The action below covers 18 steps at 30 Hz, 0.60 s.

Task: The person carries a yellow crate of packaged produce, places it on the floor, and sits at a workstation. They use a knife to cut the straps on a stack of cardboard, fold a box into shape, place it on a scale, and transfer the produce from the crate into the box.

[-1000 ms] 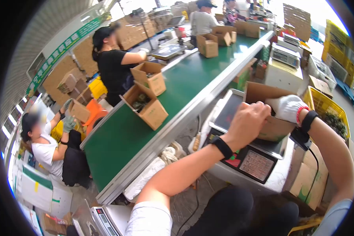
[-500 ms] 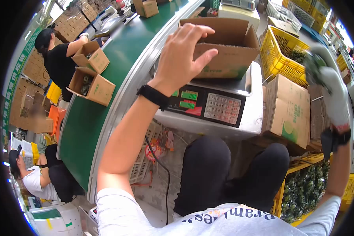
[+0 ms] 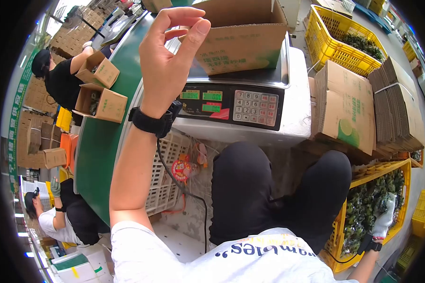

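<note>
My bare left hand [image 3: 167, 70] is raised at the near left corner of a cardboard box [image 3: 243, 49], fingers curved and thumb apart, with nothing in it. Beneath that open-topped box is a digital scale [image 3: 231, 106] with green displays and a keypad. My right hand [image 3: 385, 214], in a white glove, reaches down into a yellow crate [image 3: 363, 177] at my right. Around it lie clear bags of dark green produce [image 3: 359, 214], whose kind I cannot make out. The right fingers are partly hidden among the bags, so their grip does not show.
Flattened cardboard boxes [image 3: 347, 108] stand in bundles right of the scale. Behind them is another yellow crate [image 3: 335, 52] with green contents. A green conveyor [image 3: 97, 158] runs along my left, carrying open boxes [image 3: 101, 106]. Two people work beyond it. A black cable [image 3: 193, 194] hangs before my knees.
My right hand has gone from raised at the far right down into the near yellow crate. My left hand remains open by the box. The camera view has shifted.
</note>
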{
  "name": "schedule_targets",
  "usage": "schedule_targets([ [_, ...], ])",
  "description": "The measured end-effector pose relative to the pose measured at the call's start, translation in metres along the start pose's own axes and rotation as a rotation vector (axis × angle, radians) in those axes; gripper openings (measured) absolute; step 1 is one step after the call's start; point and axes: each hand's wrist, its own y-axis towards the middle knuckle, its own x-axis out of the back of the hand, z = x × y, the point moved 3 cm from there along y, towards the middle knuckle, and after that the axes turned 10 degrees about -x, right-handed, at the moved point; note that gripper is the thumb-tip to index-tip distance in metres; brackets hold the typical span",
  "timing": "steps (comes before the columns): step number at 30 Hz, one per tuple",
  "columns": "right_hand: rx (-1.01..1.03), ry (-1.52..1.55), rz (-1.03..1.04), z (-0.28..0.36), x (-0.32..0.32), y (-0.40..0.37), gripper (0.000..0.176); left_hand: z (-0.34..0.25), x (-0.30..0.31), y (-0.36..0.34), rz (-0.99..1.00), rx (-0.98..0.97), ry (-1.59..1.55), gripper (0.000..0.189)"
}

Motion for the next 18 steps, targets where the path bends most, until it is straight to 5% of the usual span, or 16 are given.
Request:
schedule_targets([
  [6, -0.187, 0.079, -0.201, -0.042, 0.041, 0.007, 0.043, -0.014, -0.017, 0.002, -0.017, 0.083, -0.006, 0.017],
  [7, -0.047, -0.123, -0.201, -0.074, 0.079, 0.029, 0.057, -0.013, -0.017, -0.003, 0.009, 0.12, -0.062, 0.015],
  [9, 0.698, -1.092, -0.272, -0.061, 0.067, 0.0, 0.073, -0.004, -0.02, -0.022, 0.044, 0.275, -0.112, 0.017],
  [11, -0.101, -0.114, -0.477, -0.047, 0.06, -0.01, 0.061, -0.012, -0.029, -0.035, 0.255, 0.302, -0.112, 0.02],
  [12, 0.113, -0.53, -0.671, -0.06, 0.08, 0.0, 0.061, -0.02, -0.038, -0.041, 0.345, 0.307, -0.118, 0.021],
  [14, 0.272, -0.818, -0.795, -0.057, 0.081, -0.013, 0.052, -0.046, -0.062, -0.051, 0.557, 0.428, -0.192, 0.026],
  [17, 0.332, -0.667, -0.47, -0.044, 0.044, -0.035, 0.032, -0.074, -0.098, -0.069, 0.784, 0.616, -0.354, 0.034],
  [18, 0.412, -0.89, -0.361, -0.043, 0.031, -0.038, 0.033, -0.078, -0.108, -0.079, 0.839, 0.677, -0.393, 0.035],
])
